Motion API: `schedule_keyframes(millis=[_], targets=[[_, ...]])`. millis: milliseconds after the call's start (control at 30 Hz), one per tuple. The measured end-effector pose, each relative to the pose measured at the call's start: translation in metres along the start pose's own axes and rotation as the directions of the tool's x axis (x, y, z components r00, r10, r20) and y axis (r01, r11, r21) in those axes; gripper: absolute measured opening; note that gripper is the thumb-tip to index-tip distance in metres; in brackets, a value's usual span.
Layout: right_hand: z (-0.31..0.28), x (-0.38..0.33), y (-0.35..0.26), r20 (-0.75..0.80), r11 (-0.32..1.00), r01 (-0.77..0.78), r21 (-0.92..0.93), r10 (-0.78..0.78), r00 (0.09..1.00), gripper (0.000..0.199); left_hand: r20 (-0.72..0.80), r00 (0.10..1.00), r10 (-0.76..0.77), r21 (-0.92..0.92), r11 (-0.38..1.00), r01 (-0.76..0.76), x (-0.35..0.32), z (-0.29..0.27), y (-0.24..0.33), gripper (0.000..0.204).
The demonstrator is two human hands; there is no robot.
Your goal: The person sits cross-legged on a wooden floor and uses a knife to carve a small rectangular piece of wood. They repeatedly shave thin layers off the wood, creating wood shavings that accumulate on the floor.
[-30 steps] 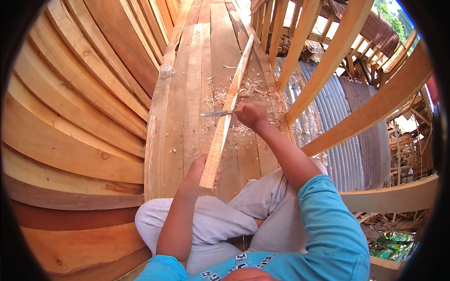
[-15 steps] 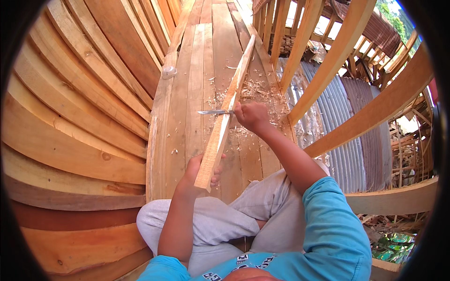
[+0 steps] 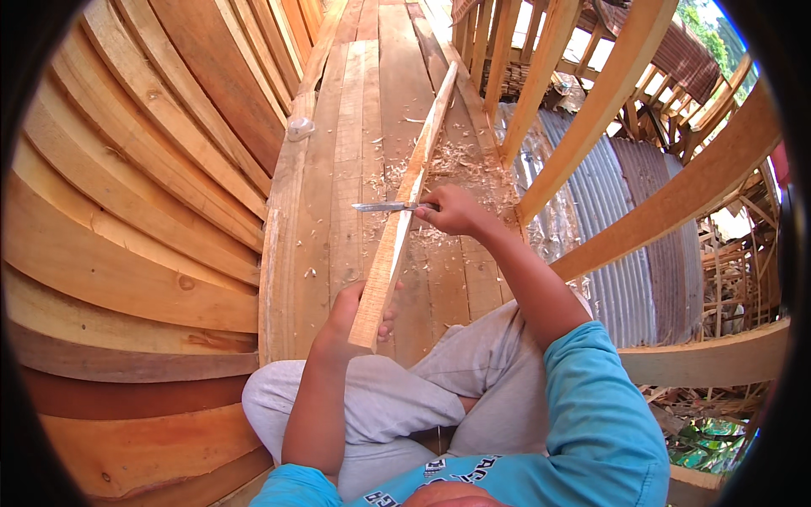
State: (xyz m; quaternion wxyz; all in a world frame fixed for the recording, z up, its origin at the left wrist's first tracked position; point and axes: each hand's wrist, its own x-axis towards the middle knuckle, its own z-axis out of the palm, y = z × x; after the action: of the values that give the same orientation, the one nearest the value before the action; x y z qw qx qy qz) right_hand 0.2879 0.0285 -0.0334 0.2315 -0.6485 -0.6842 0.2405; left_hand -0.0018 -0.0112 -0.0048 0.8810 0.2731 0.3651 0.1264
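Note:
A long, pale wooden stick (image 3: 386,269), squared near me and tapering toward its far end, points away from my lap. My left hand (image 3: 346,313) wraps round the stick close to its near end, the fingertips showing on its right side. In my right hand (image 3: 452,209), fingers closed, is a knife (image 3: 382,206); its handle is mostly hidden by the fingers. The blade lies across the stick near its middle, tip to the left. Cut, lighter faces run along the stick on both sides of the blade.
Wood shavings (image 3: 456,159) litter the plank floor (image 3: 345,182). A small clear plastic object (image 3: 300,128) sits by the left boards. Stacked planks (image 3: 127,228) form the left wall. Slanted wooden posts (image 3: 583,110) rise on the right, with corrugated metal sheets (image 3: 604,211) beyond.
My right hand has turned slightly, so the knife's blade shows its flat side more. The blade stays about the same place along the stick. My left hand keeps its hold.

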Motion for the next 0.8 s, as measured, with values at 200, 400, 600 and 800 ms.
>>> schedule_keyframes(millis=[200,400,600,800], targets=[[0.002,-0.011,-0.012,-0.246,0.969,0.027,-0.247,-0.089,0.965,0.024,0.013,1.000,-0.015,0.003,1.000,0.015,0.000,0.002,0.001,0.047],[0.008,-0.013,-0.022,-0.421,0.921,-0.010,-0.389,-0.168,0.891,0.024,0.131,0.991,-0.024,-0.118,0.992,0.040,0.006,-0.011,0.001,0.046],[-0.006,-0.020,-0.034,-0.365,0.989,0.041,-0.145,-0.092,0.926,0.029,0.088,0.996,-0.031,-0.110,0.993,0.041,0.004,-0.003,0.003,0.048],[-0.017,-0.029,-0.030,-0.277,0.996,0.066,-0.051,-0.078,0.958,0.028,0.055,0.998,-0.016,-0.055,0.998,0.019,0.003,0.005,0.000,0.045]])
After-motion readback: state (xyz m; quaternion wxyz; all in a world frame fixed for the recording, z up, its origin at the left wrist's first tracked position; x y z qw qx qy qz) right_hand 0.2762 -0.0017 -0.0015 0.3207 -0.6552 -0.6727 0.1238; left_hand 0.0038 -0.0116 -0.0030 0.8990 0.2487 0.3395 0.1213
